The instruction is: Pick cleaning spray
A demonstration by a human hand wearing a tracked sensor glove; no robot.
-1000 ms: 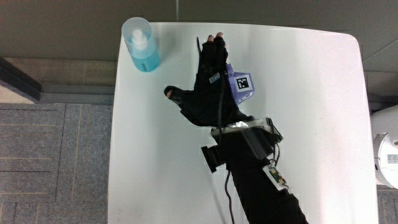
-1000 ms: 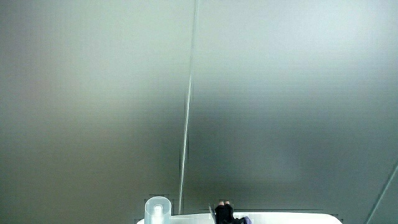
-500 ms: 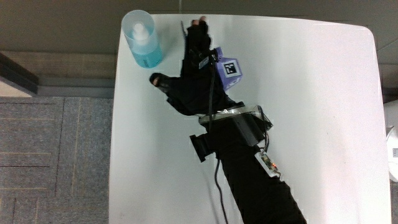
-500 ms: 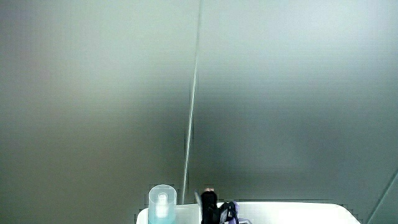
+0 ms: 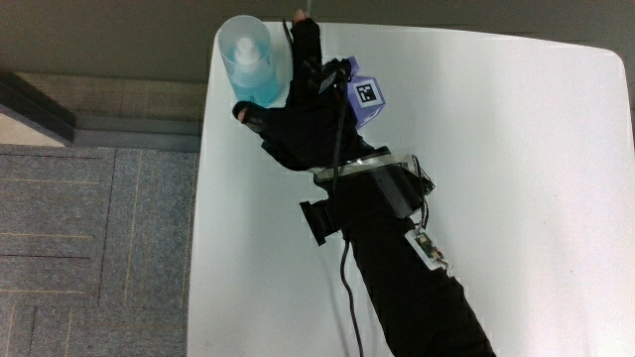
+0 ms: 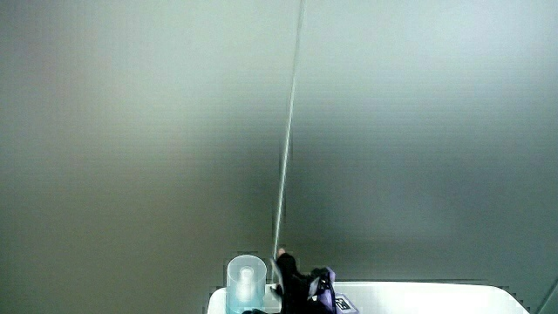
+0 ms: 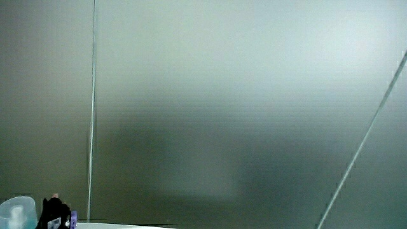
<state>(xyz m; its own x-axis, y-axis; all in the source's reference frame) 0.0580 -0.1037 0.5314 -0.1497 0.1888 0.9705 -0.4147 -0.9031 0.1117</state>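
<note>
Main view showed the cleaning spray (image 5: 248, 58), a clear bottle of blue liquid under a see-through cap, standing upright at a corner of the white table (image 5: 516, 178), farther from the person than anything else on it. Both side views were mostly pale wall, with only the bottle's cap (image 6: 246, 281) and the top of the glove showing at the table's edge.

The hand (image 5: 303, 114) sat right beside the bottle, thumb (image 5: 244, 112) spread on the nearer side and the long fingers (image 5: 304, 42) stretched up along the bottle's flank. It looked released, forming a wide cradle around the bottle and not yet clamped on it; whether the glove already touched the plastic could not be told. The patterned cube (image 5: 359, 96) rode on the back of the hand, and the forearm (image 5: 397, 268) ran back across the table toward the person.

The chief risk seemed to be the corner. With so little table around the bottle, a closing push from the fingers before the thumb met it could have slid or tipped it off the edge. A grip taken high, on the loose-looking cap alone, might have lifted the cap and left the bottle standing. Smooth plastic against glove fabric could also have slipped under a light squeeze.
</note>
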